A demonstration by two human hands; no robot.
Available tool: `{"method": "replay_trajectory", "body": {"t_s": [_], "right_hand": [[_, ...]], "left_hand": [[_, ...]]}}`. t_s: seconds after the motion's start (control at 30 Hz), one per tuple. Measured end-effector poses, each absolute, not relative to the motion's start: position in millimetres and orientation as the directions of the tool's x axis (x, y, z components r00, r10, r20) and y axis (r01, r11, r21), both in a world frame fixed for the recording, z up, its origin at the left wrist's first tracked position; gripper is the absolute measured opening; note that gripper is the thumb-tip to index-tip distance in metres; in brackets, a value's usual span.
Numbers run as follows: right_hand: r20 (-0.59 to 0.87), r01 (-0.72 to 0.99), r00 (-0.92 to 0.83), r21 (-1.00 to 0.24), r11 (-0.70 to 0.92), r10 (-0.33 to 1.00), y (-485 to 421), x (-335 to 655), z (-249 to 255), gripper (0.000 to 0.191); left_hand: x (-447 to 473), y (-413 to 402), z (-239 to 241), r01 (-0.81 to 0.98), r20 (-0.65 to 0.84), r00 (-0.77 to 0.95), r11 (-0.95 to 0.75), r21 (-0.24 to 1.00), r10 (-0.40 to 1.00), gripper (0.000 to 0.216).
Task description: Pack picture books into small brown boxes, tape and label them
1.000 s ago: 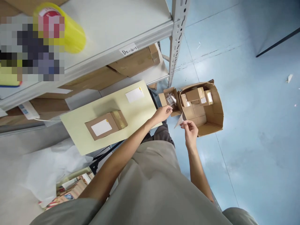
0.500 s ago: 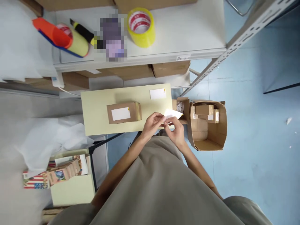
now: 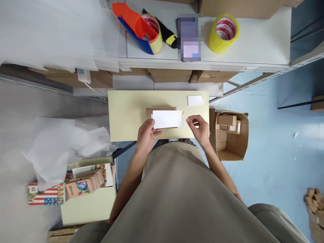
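A white label (image 3: pixel 167 119) with a small yellow mark at its right end is pinched at its left end by my left hand (image 3: pixel 146 133). It hangs over a brown cardboard box (image 3: pixel 162 109) on the pale yellow table (image 3: pixel 126 111) and covers most of the box top. Just off the label's right end, my right hand (image 3: pixel 199 130) has thumb and fingertips drawn together; whether anything thin is between them I cannot make out. Another white label (image 3: pixel 195 100) lies on the table at the back right.
A shelf behind the table carries an orange-and-blue tape dispenser (image 3: pixel 138 27), a black-and-yellow cutter (image 3: pixel 167 35), a blurred phone (image 3: pixel 189 38) and a yellow tape roll (image 3: pixel 222 33). An open carton (image 3: pixel 231 152) with small boxes stands right. Books (image 3: pixel 83 185) sit at lower left.
The view has shifted, so the table and shelf appear farther right. The label has moved left over the box, held flat by my left hand; my right hand has come away from it.
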State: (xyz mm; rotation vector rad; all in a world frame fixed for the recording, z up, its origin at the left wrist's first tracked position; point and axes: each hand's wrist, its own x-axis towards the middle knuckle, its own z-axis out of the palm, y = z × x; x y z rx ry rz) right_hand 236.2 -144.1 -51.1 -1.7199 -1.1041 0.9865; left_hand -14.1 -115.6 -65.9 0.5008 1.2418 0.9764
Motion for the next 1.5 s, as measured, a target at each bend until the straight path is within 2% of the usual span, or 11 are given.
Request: {"method": "replay_trajectory", "body": {"t_s": [0.13, 0.3, 0.57, 0.83, 1.23, 1.37, 1.5], "right_hand": [[-0.272, 0.242, 0.298, -0.906, -0.348, 0.915, -140.2, 195.2, -52.4, 0.041], [-0.337, 0.172, 0.336, -0.896, -0.409, 0.879, -144.4, 154.9, -56.1, 0.041], [-0.36, 0.104, 0.353, -0.902, -0.419, 0.863, -149.8, 135.8, -57.3, 0.033], [-0.407, 0.019, 0.313, -0.9, -0.435, 0.858, -151.3, 149.8, -56.7, 0.04], [-0.431, 0.151, 0.132, -0.881, -0.448, 0.892, -141.9, 176.7, -76.8, 0.041], [-0.453, 0.194, 0.087, -0.866, -0.461, 0.887, -146.4, 184.3, -91.2, 0.038], [-0.5, 0.223, 0.089, -0.833, -0.506, 0.861, -153.6, 192.2, -112.9, 0.042]], "left_hand": [[-65.5, -100.8, -64.5, -0.405, -0.564, 0.057, 0.535, 0.741, 0.824, 0.049], [-95.8, -79.8, -69.0, -0.379, -0.567, 0.169, 0.584, 0.718, 0.806, 0.047], [-101.6, -70.9, -71.3, -0.31, -0.562, 0.265, 0.621, 0.72, 0.784, 0.045], [-90.7, -85.1, -75.2, -0.352, -0.586, 0.183, 0.609, 0.71, 0.789, 0.044], [-57.9, -124.1, -105.0, -0.393, -0.65, -0.001, 0.598, 0.699, 0.76, 0.049], [-48.4, -140.8, -123.9, -0.355, -0.695, -0.08, 0.631, 0.69, 0.715, 0.052], [-44.7, -153.8, -141.5, -0.249, -0.694, -0.142, 0.653, 0.716, 0.706, 0.052]]}}
